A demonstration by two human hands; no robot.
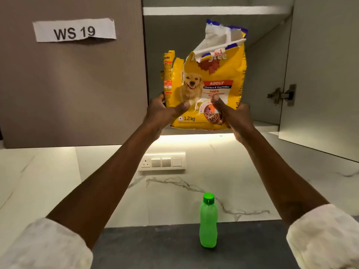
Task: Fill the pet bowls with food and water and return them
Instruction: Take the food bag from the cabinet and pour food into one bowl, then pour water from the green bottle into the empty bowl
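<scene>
Early on, seemingly: left grip (165,111) and right grip (233,113) both clutching the torn-open food bag (209,78) between them, bottle (208,222) on the worktop (155,247) well below, bowls unseen, nothing filled yet.

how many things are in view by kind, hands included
hands: 2, left hand and right hand, both gripping the bag
dog food bag: 1
green bottle: 1
paper label: 1
switch panel: 1
total: 6
</scene>
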